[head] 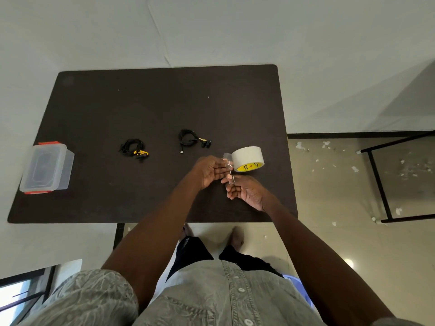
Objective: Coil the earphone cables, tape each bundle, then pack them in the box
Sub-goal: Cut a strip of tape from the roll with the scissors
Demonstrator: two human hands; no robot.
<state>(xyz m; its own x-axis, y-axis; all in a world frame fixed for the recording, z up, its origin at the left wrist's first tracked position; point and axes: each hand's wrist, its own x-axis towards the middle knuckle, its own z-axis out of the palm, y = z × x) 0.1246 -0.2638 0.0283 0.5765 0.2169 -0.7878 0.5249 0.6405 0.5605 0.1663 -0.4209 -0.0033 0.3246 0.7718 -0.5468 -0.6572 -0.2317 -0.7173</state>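
Two coiled black earphone bundles lie on the dark table [117, 109]: one with yellow parts [134, 150] at centre left, one [191, 138] further right. A white tape roll [248, 158] lies on its side just right of my hands. My left hand [209, 170] and my right hand [244, 190] meet beside the roll, fingertips pinching a short clear strip of tape [230, 171] stretched between them. A clear plastic box with red clips [47, 168], lid on, sits at the table's left edge.
The table's front edge runs just below my forearms. A black metal frame [381, 184] stands on the tiled floor to the right, among scattered white scraps. White wall lies behind the table.
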